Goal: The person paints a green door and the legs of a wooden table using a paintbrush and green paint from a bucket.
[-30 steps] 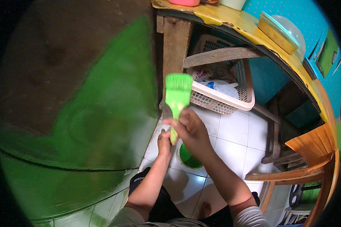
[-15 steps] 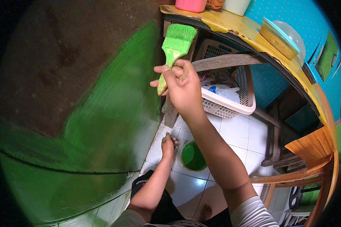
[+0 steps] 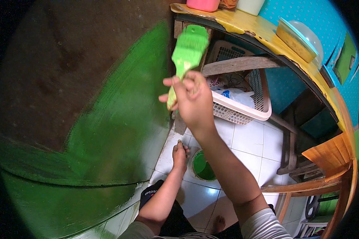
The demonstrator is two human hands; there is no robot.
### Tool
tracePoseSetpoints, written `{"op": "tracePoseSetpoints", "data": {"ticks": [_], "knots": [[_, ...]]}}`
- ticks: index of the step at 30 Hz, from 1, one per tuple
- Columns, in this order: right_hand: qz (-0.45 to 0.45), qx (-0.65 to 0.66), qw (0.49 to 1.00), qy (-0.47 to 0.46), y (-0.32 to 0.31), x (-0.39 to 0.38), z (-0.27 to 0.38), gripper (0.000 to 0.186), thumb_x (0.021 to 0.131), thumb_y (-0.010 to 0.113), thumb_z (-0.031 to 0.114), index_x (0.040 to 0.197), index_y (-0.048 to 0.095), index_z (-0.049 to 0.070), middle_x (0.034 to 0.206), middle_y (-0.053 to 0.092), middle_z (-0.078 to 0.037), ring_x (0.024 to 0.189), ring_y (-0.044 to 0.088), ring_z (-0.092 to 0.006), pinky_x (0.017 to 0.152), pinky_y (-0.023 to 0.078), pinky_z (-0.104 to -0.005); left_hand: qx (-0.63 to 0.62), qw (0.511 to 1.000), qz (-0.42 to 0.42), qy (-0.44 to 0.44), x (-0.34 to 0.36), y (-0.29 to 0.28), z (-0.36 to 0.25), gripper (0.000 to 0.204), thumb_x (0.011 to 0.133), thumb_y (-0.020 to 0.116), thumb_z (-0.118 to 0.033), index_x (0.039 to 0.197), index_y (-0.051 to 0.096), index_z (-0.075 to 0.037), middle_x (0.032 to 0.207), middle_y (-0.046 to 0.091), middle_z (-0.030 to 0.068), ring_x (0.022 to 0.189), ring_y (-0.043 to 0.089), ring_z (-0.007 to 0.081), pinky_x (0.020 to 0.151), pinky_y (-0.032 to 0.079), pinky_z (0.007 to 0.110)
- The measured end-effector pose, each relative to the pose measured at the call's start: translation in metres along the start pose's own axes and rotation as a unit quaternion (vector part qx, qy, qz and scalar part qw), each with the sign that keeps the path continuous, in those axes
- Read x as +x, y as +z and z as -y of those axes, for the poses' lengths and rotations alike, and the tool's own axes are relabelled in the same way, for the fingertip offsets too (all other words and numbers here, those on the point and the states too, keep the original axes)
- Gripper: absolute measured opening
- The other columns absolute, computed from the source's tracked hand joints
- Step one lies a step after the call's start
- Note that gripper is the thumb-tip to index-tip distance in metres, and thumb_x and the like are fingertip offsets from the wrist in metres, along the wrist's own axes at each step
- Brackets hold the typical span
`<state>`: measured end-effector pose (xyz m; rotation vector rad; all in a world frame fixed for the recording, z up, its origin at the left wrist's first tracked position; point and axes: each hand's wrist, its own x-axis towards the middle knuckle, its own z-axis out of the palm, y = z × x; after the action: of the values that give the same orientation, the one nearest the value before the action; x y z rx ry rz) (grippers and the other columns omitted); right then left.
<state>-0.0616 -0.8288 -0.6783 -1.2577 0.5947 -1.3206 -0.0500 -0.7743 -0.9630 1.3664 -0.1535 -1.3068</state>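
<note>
A flat paintbrush, its bristles and much of its handle coated in bright green, points upward in my right hand. The fingers pinch the lower handle, and the bristles are slightly blurred. To the left stands a dark brown panel with a wet-looking green painted area over its lower and right part. The brush is right of that painted area; whether they touch I cannot tell. My left hand hangs lower, empty, its fingers loosely curled and the thumb up. Beside it on the floor stands a round tub of green paint, partly hidden by my right forearm.
A table with a torn yellow cover arches across the upper right, carrying a yellow plastic container and a pink tub. Under it sits a pale plastic basket behind a wooden brace. White tiles cover the floor.
The paintbrush and my right hand have come down slightly, uncovering a green patch above the bristles. My left hand has barely moved.
</note>
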Motion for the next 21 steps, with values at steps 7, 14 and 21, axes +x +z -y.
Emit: {"op": "tracePoseSetpoints", "data": {"ticks": [7, 14, 21], "knots": [[-0.016, -0.028, 0.999, 0.037, -0.014, 0.019, -0.017, 0.025, 0.098, 0.053, 0.012, 0.112, 0.042, -0.006, 0.096, 0.067, -0.019, 0.065, 0.07, -0.0226, 0.047, 0.051, -0.0281, 0.011, 1.0, -0.006, -0.015, -0.005, 0.006, 0.001, 0.034, 0.099, 0.044, -0.041, 0.101, 0.055, -0.008, 0.084, 0.06, 0.0025, 0.069, 0.055, 0.0138, 0.061, 0.043, 0.031], [-0.042, -0.04, 0.967, 0.249, -0.033, -0.047, -0.079, 0.019, 0.098, 0.048, 0.014, 0.109, 0.049, -0.002, 0.099, 0.069, -0.016, 0.074, 0.072, -0.0243, 0.048, 0.053, -0.0246, 0.004, 1.0, 0.008, 0.027, -0.002, -0.001, 0.001, 0.034, 0.099, 0.046, -0.041, 0.085, 0.051, -0.011, 0.074, 0.056, 0.0007, 0.065, 0.054, 0.0115, 0.055, 0.042, 0.029], [-0.039, -0.008, 0.983, 0.179, -0.021, -0.008, -0.042, 0.025, 0.099, 0.049, 0.02, 0.104, 0.054, -0.004, 0.091, 0.069, -0.014, 0.063, 0.068, -0.0185, 0.042, 0.047, -0.0227, -0.02, 1.0, 0.008, 0.01, -0.011, 0.004, -0.008, 0.034, 0.099, 0.046, -0.043, 0.089, 0.052, -0.011, 0.077, 0.056, 0.0005, 0.065, 0.053, 0.0103, 0.055, 0.042, 0.028]]}}
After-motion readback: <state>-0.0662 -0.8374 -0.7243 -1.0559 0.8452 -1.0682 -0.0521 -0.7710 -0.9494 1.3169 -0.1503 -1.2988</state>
